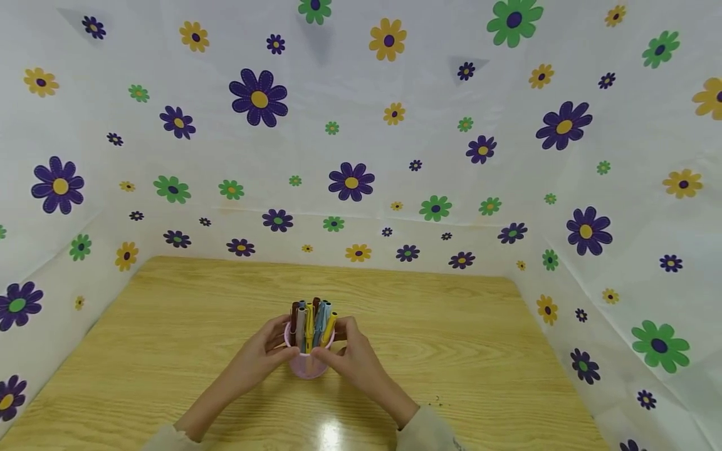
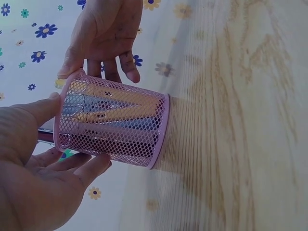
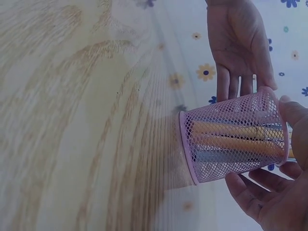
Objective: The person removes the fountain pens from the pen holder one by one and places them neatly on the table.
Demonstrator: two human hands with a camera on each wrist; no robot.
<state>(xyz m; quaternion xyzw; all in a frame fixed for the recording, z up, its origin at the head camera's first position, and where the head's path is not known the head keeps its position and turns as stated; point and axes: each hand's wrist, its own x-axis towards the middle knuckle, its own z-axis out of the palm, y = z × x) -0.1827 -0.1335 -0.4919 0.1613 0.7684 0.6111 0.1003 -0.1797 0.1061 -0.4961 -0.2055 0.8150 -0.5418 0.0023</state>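
The left hand (image 1: 262,351) and the right hand (image 1: 352,354) held a pink mesh cup (image 1: 308,363) between them, one on each side, with fingers only lightly bent against its wall. In the left wrist view the left thumb lay at the cup's (image 2: 115,125) rim and the fingers (image 2: 79,168) cradled the mesh from the other side; the right hand (image 2: 106,33) touched the rim with its fingertips. The right wrist view showed the same from the other side: the right hand (image 3: 274,192) cupped the cup (image 3: 236,137) near its rim, and the left hand (image 3: 238,45) rested its fingertips on it. The cup stood on its base on the wooden table (image 1: 451,351), between the hands. Inside it stood pens (image 1: 312,319), yellow, blue, brown and grey, sticking up above the rim. Beyond the table rose flowered white sheets (image 1: 361,138) on three sides.
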